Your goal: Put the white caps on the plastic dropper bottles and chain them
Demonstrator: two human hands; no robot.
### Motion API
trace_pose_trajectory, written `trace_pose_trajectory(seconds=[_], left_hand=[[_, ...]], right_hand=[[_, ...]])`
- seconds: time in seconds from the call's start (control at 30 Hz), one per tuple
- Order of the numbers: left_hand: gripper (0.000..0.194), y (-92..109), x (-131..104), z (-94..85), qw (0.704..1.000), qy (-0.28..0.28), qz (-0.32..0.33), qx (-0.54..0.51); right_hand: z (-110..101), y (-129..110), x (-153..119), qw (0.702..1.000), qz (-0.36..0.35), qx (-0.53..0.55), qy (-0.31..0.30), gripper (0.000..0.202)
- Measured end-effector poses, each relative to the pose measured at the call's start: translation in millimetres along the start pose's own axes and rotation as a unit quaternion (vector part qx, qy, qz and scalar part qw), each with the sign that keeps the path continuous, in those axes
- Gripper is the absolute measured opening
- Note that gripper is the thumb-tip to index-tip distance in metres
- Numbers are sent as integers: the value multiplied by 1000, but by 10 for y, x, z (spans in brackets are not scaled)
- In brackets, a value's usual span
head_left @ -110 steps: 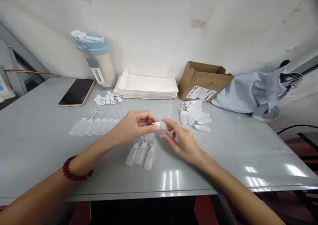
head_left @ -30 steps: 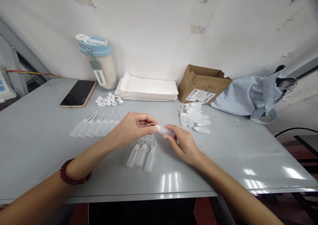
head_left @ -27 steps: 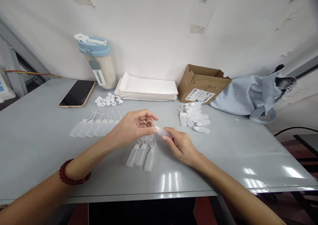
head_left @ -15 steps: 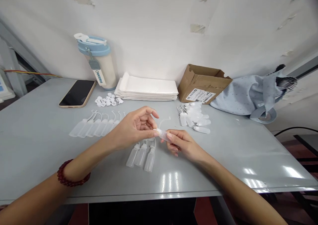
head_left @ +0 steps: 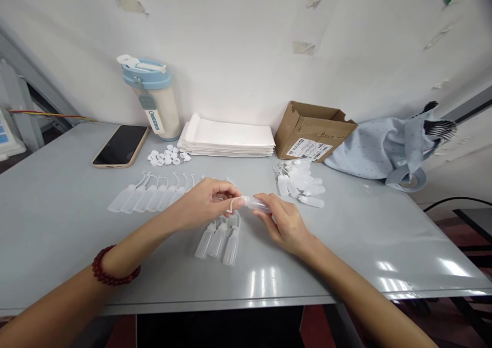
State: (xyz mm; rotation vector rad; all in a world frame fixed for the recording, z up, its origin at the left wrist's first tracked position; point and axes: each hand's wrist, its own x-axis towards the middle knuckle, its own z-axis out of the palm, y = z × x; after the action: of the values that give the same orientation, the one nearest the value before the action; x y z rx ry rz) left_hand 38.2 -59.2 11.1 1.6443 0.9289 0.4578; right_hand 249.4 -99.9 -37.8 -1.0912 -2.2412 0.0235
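A small translucent bottle [head_left: 255,203] lies level between my two hands, above the middle of the table. My left hand [head_left: 212,200] pinches its white neck end, where a thin curved strap hangs by the fingertips. The bottle's body is gripped by my right hand [head_left: 282,221], thumb below and fingers above. Just below my left hand, three similar bottles [head_left: 218,240] lie side by side. A row of several strapped bottles [head_left: 144,198] extends to the left, partly hidden behind my left hand. Several more are heaped in a pile [head_left: 298,179] at the right.
Small white caps [head_left: 167,156] lie near a tumbler [head_left: 163,104] and a phone [head_left: 121,145]. White envelopes [head_left: 230,138] are stacked against the wall. An open cardboard box [head_left: 313,130] and a light blue cloth bag [head_left: 372,148] stand at the back right.
The held bottle has turned more level, and its strap has swung from behind it to my left fingertips. My left fingers have closed in; my right hand has rotated over the bottle.
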Motion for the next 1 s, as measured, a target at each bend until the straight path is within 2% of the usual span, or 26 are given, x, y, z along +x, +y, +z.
trace_pose_trajectory(seconds=[0.17, 0.27, 0.33, 0.43, 0.5, 0.57, 0.63, 0.8, 0.87, 1.0], left_hand=[[21, -18, -24, 24, 999, 12, 35, -1], [21, -13, -43, 36, 998, 16, 60, 27], [22, -6, -47, 42, 995, 25, 76, 56], [22, -5, -40, 50, 988, 38, 103, 107], [21, -14, -31, 55, 983, 40, 124, 127], [21, -28, -22, 63, 980, 43, 139, 135], [22, -37, -16, 72, 980, 52, 139, 135], [29, -39, -9, 84, 978, 82, 127, 147], [34, -40, -7, 71, 977, 81, 124, 156], [35, -30, -10, 12, 989, 40, 78, 122]], right_hand=[[-85, -61, 7, 996, 29, 81, -28, 21], [-132, -87, 19, 977, 98, 185, -43, 20], [-154, -87, 36, 949, 160, 263, -67, 23], [-167, -58, 65, 887, 243, 376, -115, 31], [-167, -30, 79, 842, 281, 438, -141, 36], [-169, -12, 88, 813, 302, 473, -153, 39], [-175, -15, 94, 817, 301, 470, -147, 38], [-185, -89, 96, 900, 224, 352, -124, 27], [-174, -105, 90, 907, 215, 341, -123, 28], [-148, -76, 74, 895, 236, 361, -112, 29]])
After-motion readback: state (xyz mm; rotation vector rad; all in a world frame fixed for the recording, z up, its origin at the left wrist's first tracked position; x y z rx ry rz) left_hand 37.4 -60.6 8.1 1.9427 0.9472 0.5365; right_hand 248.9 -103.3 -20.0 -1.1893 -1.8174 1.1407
